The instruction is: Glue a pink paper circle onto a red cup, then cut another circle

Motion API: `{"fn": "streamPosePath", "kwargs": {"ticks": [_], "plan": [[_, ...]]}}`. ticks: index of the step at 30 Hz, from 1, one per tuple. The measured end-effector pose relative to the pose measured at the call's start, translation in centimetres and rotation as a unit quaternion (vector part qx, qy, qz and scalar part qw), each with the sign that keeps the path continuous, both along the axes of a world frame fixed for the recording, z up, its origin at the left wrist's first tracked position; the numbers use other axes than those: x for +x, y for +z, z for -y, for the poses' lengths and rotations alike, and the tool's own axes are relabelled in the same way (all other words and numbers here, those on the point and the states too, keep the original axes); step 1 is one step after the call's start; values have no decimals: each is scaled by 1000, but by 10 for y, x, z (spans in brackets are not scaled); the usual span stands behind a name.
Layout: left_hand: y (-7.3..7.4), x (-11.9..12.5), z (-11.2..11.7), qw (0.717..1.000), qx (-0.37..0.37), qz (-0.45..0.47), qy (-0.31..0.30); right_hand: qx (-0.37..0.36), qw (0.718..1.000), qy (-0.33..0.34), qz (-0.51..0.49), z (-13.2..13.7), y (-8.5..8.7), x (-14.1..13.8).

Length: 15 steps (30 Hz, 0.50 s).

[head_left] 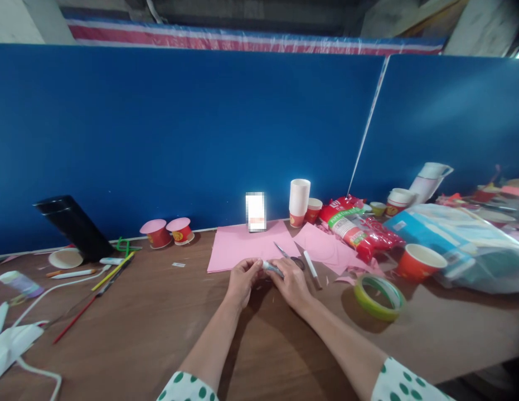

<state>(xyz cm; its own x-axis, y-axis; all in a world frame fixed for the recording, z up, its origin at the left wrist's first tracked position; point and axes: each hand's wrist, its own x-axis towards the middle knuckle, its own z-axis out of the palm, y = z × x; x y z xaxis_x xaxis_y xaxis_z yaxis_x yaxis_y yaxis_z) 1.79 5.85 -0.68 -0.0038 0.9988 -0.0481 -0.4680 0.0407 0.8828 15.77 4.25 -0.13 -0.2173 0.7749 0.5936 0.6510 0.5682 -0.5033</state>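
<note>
Both hands meet over the middle of the table around a small white and grey-blue tube (pixel 272 268), which looks like a glue stick. My right hand (pixel 293 283) is closed on its body. The fingers of my left hand (pixel 244 279) are pinched at its white end. Just beyond them lies a stack of pink paper (pixel 229 250). A pair of scissors (pixel 281 250) points away, its handles partly behind my right hand. A white marker (pixel 310 264) lies to the right of that hand.
On the right are a yellow tape roll (pixel 378 298), a red paper cup (pixel 420 263), a red plastic pack (pixel 355 225) and pink scraps (pixel 326 245). A phone (pixel 256 211) and stacked cups (pixel 300 200) stand behind. Two pink-topped cups (pixel 156 234) and a black cylinder (pixel 77 225) are left.
</note>
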Motion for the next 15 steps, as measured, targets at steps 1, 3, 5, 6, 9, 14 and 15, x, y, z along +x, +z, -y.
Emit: {"fn": "streamPosePath", "kwargs": {"ticks": [1,3,5,6,9,14,15], "plan": [[0,1,1,1000,1,-6,-3,-1,1000,-1,-7,0,-1,0],[0,2,2,1000,1,-26,-17,-3,1000,-5,-14,-2,-3,1],[-3,2,2,998,-2,-54,-33,-10,1000,-10,-2,-2,-6,1],[-4,2,2,997,-3,-71,-33,-15,1000,-10,10,-2,-6,1],[-9,3,1,992,39,-121,1,-31,998,-18,54,0,-5,0],[-12,4,-3,995,40,-67,67,-54,985,-119,117,-9,8,3],[-12,4,-4,995,30,-63,76,-61,981,-139,123,-15,11,6]]}}
